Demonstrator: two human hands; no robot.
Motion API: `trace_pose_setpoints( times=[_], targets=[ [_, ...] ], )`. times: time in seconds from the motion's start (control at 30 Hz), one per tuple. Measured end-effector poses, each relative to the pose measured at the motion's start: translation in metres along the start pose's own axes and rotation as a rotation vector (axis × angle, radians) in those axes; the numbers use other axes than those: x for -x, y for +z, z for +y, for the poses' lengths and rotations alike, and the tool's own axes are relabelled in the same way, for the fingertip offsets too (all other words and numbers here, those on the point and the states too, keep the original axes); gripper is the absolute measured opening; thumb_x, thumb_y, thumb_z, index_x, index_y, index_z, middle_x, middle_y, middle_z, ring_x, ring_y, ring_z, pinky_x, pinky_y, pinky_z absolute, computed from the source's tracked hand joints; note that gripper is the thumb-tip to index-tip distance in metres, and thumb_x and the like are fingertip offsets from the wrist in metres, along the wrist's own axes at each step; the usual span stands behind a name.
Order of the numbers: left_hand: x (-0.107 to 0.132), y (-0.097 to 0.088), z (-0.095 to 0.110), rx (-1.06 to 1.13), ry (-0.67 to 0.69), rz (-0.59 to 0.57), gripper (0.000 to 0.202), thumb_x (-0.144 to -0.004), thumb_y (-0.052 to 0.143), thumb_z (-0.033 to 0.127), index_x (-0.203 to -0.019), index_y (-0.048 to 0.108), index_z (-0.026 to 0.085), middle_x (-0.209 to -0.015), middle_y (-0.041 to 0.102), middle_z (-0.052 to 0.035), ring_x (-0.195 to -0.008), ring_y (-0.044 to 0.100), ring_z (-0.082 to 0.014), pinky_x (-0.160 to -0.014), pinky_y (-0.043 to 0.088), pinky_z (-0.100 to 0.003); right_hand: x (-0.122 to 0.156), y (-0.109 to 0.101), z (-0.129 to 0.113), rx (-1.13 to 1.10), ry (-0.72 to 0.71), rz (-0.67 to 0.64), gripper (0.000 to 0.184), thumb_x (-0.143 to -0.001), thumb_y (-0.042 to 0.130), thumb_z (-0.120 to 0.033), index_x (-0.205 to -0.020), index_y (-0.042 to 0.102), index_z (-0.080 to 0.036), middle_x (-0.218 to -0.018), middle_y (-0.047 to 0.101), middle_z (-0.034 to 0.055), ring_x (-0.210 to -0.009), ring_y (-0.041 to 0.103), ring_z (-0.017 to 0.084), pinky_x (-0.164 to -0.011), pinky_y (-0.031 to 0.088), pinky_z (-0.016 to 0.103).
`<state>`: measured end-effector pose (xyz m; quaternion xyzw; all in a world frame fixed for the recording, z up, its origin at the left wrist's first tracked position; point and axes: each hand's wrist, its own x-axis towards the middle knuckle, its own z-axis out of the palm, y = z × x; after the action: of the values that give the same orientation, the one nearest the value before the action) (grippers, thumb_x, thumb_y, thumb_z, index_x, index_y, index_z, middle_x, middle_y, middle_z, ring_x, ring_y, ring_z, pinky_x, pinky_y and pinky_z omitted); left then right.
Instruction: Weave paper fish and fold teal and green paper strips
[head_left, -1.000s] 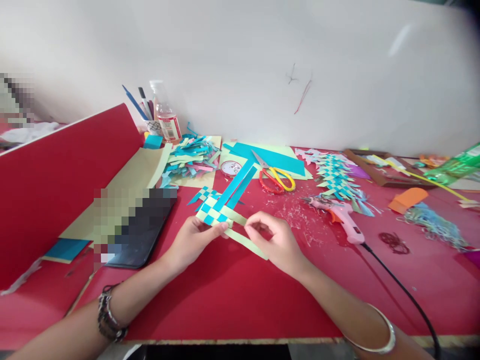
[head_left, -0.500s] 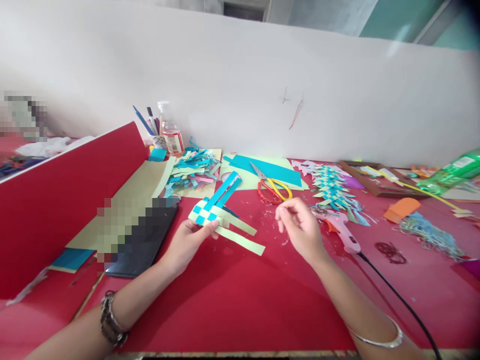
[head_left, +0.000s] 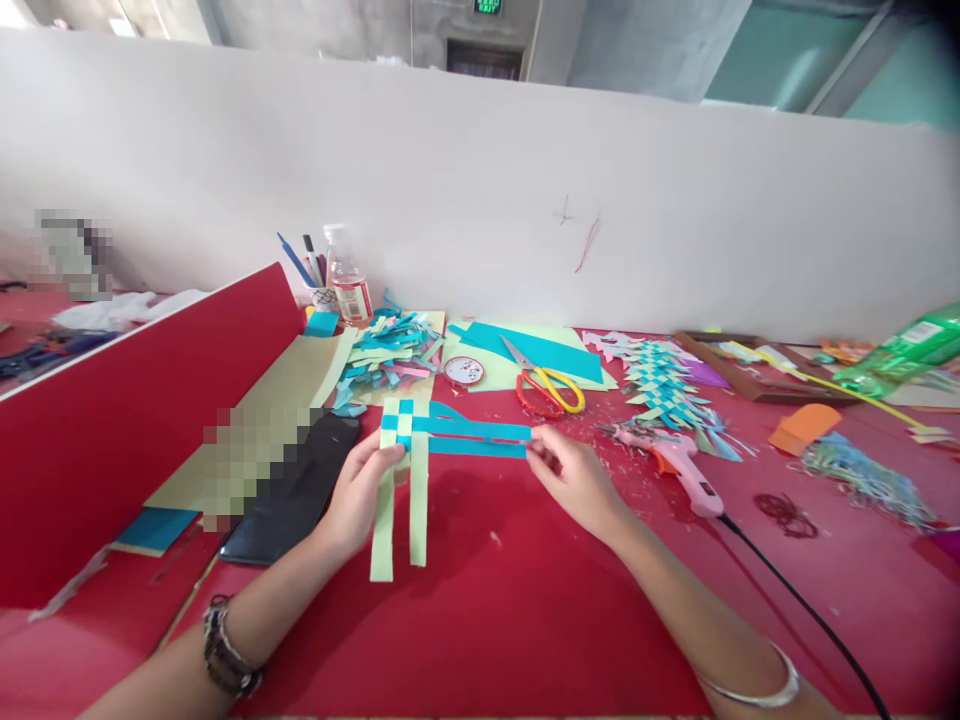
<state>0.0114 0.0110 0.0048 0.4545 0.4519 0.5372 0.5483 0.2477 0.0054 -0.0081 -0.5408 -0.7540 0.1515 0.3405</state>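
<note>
A small woven piece of blue and pale green paper strips [head_left: 409, 430] is held above the red table [head_left: 525, 620]. My left hand [head_left: 360, 495] pinches its woven corner, with two green strips [head_left: 397, 510] hanging down toward me. My right hand [head_left: 574, 480] pinches the far ends of the two blue strips [head_left: 480, 438], which stretch out level to the right.
A dark phone [head_left: 292, 495] lies left of my left hand. Red-and-yellow scissors [head_left: 547, 385], a pink glue gun [head_left: 675, 460] with its black cord, a pile of paper strips [head_left: 390, 350], finished woven pieces [head_left: 667, 380], a bottle [head_left: 349, 285] and a raised red board [head_left: 135, 400] surround the hands.
The woven piece has been turned, so the green strips now hang down and the blue ones point right. My right hand came back from the air and took the blue strip ends.
</note>
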Motion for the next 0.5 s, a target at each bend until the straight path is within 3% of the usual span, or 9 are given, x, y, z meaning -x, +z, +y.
trace_pose_setpoints(
  times=[0.1, 0.2, 0.37, 0.5],
  targets=[
    [0.001, 0.001, 0.003, 0.044, -0.054, -0.069, 0.02, -0.065, 0.056, 0.031, -0.077, 0.062, 0.017, -0.059, 0.062, 0.0002, -0.06, 0.059, -0.0165, -0.056, 0.045, -0.024, 0.001, 0.004, -0.003, -0.101, 0.049, 0.014, 0.017, -0.081, 0.037, -0.029, -0.083, 0.051, -0.02, -0.063, 0.054, 0.0008, -0.056, 0.051, 0.013, -0.055, 0.038, 0.024],
    [0.003, 0.003, 0.003, 0.018, -0.053, -0.147, 0.02, -0.066, 0.057, 0.032, -0.077, 0.062, 0.016, -0.061, 0.063, -0.0001, -0.059, 0.059, -0.0162, -0.059, 0.046, -0.026, 0.002, 0.008, -0.007, -0.473, 0.128, -0.002, 0.027, -0.083, 0.032, -0.037, -0.09, 0.051, -0.021, -0.066, 0.055, 0.0019, -0.061, 0.053, 0.015, -0.061, 0.041, 0.027],
    [0.002, 0.003, 0.0, -0.133, 0.012, -0.227, 0.02, -0.069, 0.057, 0.034, -0.077, 0.063, 0.016, -0.068, 0.064, -0.0004, -0.061, 0.057, -0.0131, -0.065, 0.045, -0.024, 0.0, 0.011, -0.013, -1.141, 0.24, -0.332, 0.058, -0.078, 0.017, -0.061, -0.078, 0.054, -0.017, -0.064, 0.058, 0.007, -0.059, 0.053, 0.017, -0.056, 0.042, 0.03],
    [-0.002, 0.003, -0.002, -0.254, -0.03, -0.363, 0.026, -0.069, 0.057, 0.036, -0.085, 0.062, 0.016, -0.074, 0.064, -0.0019, -0.067, 0.057, -0.0158, -0.065, 0.044, -0.024, 0.001, 0.007, -0.014, -1.288, 0.291, -0.323, 0.059, -0.077, 0.022, -0.064, -0.08, 0.055, -0.015, -0.063, 0.058, 0.0063, -0.057, 0.053, 0.016, -0.054, 0.041, 0.028]
  ],
)
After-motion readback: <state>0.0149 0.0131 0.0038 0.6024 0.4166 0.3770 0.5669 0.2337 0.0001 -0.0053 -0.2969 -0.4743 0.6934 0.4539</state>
